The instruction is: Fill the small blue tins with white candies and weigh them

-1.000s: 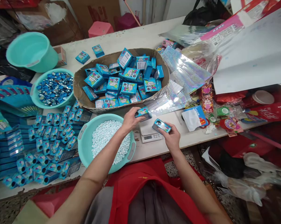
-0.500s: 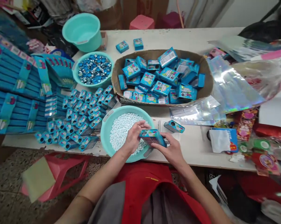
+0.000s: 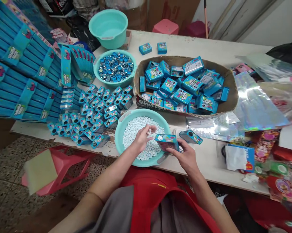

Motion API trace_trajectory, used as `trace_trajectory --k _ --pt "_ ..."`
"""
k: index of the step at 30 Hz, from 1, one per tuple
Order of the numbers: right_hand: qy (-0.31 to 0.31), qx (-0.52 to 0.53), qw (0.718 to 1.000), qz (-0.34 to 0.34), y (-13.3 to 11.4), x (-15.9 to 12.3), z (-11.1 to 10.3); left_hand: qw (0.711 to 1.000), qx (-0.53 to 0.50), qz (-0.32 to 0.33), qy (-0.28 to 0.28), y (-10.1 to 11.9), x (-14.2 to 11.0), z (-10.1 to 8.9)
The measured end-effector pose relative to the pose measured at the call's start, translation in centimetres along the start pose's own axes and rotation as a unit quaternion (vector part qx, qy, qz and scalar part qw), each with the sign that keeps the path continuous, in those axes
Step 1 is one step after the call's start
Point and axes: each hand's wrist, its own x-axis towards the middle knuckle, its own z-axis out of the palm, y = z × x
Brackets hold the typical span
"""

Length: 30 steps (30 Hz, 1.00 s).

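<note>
Tablets fill basin; right hand grips box.

It was a small packing workshop. A worn table carried a tray heaped with blue boxes, basins of white tablets and caps, stacks of flat cartons, and foil bags; cardboard boxes stood behind.

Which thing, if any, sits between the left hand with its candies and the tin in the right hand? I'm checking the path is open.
Nothing visible: left hand and tin sit side by side over the basin.
</note>
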Motion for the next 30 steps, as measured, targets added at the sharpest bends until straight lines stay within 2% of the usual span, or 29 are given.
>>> trace_trajectory --k 2,4,6,7,8,10,12,14,16,17,19,22,24,27,30 --pt "0.027 0.051 0.998 0.023 0.5 -0.1 0.4 0.985 0.145 0.088 -0.026 1.4 -1.1 -0.7" --pt "0.051 0.068 0.996 0.025 0.8 0.0 1.3 0.947 0.259 0.161 -0.104 2.8 -2.4 -0.8" --pt "0.04 0.072 0.997 0.012 0.4 0.0 2.7 0.895 0.345 0.205 -0.195 4.0 -3.6 -0.7" --pt "0.019 0.075 0.997 0.001 0.1 0.0 3.3 0.87 0.382 0.225 -0.214 4.5 -4.3 -0.8" --pt "-0.002 0.078 0.997 -0.013 -0.2 -0.1 3.8 0.851 0.414 0.246 -0.207 4.9 -4.9 -1.0" --pt "-0.007 0.068 0.997 -0.044 -0.6 -0.3 4.2 0.831 0.466 0.279 -0.122 5.8 -6.3 -2.1" --pt "0.051 0.036 0.997 -0.047 0.0 -0.7 4.1 0.806 0.513 0.294 0.026 6.9 -8.0 -4.3" --pt "0.137 0.003 0.991 0.004 1.3 -1.5 3.8 0.748 0.572 0.287 0.176 8.0 -9.7 -7.1" --pt "0.195 -0.002 0.976 0.092 2.9 -2.6 3.9 0.661 0.637 0.271 0.289 8.8 -10.7 -9.9" --pt "0.201 0.014 0.97 0.138 3.6 -3.3 4.3 0.623 0.667 0.256 0.319 9.0 -10.9 -11.1" --pt "0.159 0.082 0.963 0.203 4.5 -4.4 5.5 0.582 0.716 0.201 0.328 8.8 -10.4 -12.9" --pt "0.029 0.198 0.953 0.227 4.6 -5.6 7.3 0.582 0.754 0.109 0.284 7.5 -8.2 -14.1" --pt "-0.032 0.227 0.944 0.239 4.5 -6.1 7.5 0.587 0.759 0.088 0.266 6.3 -6.2 -14.4" --pt "-0.048 0.219 0.94 0.258 4.9 -6.4 6.0 0.585 0.756 0.109 0.272 4.7 -3.6 -14.9" --pt "0.008 0.191 0.952 0.239 6.1 -6.1 3.4 0.577 0.742 0.152 0.306 4.0 -2.1 -15.8"
